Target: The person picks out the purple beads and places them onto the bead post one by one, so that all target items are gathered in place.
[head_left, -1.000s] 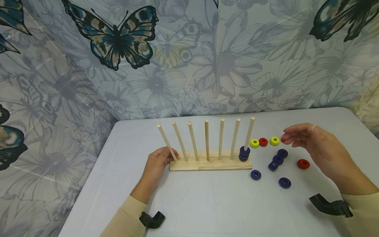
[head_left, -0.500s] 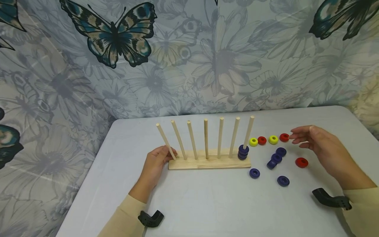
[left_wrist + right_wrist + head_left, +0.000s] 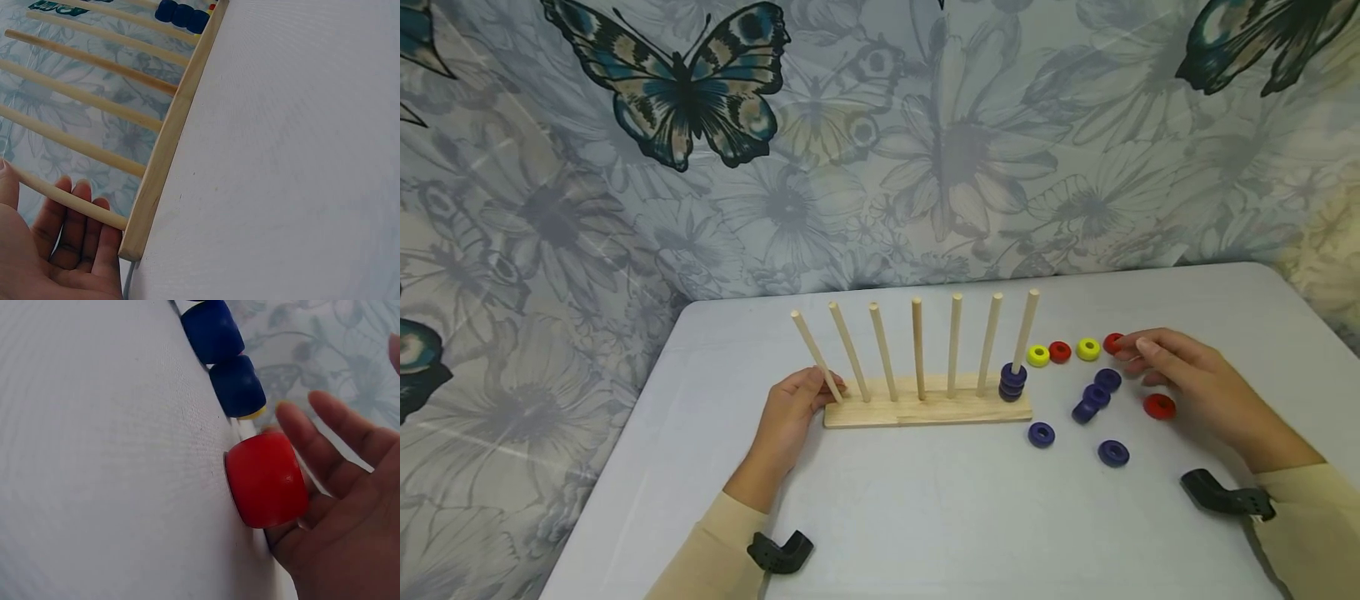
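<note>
A wooden peg stand (image 3: 925, 408) with a row of upright pegs stands on the table, several dark blue rings (image 3: 1012, 382) stacked on its rightmost peg. My left hand (image 3: 793, 412) holds the stand at its leftmost peg (image 3: 81, 203), fingers behind the peg and thumb on the near side. My right hand (image 3: 1195, 383) reaches over the loose rings, fingers loosely bent, fingertips at a red ring (image 3: 1112, 342) that they partly cover. Whether they touch it is unclear. Another red ring (image 3: 1160, 407) lies below this hand and looms large beside the palm in the right wrist view.
Two yellow rings (image 3: 1087, 348) and a red ring (image 3: 1060, 352) line up right of the stand. Several blue rings (image 3: 1096, 395) lie nearer, a single blue ring (image 3: 1113, 452) closest to the front. A patterned cloth (image 3: 850, 167) hangs behind the white table (image 3: 925, 517).
My right hand drew back from the far red ring, uncovering it, then came back down with its fingertips at it. My left hand stays on the stand. The view shifts slightly.
</note>
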`<state>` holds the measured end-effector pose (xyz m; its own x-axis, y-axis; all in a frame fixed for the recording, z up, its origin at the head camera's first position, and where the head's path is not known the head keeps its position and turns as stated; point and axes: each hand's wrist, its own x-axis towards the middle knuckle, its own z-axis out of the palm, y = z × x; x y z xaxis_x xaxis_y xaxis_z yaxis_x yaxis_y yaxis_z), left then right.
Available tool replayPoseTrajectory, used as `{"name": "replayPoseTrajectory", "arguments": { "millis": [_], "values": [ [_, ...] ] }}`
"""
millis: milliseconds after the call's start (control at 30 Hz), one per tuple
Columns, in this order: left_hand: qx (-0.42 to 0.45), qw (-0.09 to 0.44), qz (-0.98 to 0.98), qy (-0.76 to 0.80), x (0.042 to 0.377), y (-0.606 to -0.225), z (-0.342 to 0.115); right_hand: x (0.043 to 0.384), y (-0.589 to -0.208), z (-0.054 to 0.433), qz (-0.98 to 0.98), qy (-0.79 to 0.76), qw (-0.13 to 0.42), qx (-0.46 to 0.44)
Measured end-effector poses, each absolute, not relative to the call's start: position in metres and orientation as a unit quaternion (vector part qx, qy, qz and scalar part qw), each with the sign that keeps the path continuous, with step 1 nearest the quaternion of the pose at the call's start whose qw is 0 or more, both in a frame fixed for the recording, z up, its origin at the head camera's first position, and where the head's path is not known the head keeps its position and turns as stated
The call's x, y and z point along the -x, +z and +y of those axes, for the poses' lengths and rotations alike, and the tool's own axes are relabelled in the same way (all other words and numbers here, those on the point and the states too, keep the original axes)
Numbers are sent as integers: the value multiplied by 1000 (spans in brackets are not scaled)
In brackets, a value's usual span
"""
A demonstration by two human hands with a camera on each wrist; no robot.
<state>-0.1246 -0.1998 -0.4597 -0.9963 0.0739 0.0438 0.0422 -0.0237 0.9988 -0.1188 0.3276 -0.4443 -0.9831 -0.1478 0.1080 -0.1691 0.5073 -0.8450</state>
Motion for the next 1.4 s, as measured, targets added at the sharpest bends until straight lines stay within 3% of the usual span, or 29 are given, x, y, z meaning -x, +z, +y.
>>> {"name": "replayPoseTrajectory", "arguments": {
  "millis": [333, 867, 1400],
  "values": [
    [-39, 10, 699, 714, 125, -461, -200, 121, -451, 321, -900, 428, -31, -83],
    [-53, 7, 697, 715, 125, -462, -200, 122, -458, 320, -927, 350, -1, -133],
    [-46, 9, 695, 718, 124, -460, -200, 122, -455, 316, -937, 324, -10, -128]
  ]
}}
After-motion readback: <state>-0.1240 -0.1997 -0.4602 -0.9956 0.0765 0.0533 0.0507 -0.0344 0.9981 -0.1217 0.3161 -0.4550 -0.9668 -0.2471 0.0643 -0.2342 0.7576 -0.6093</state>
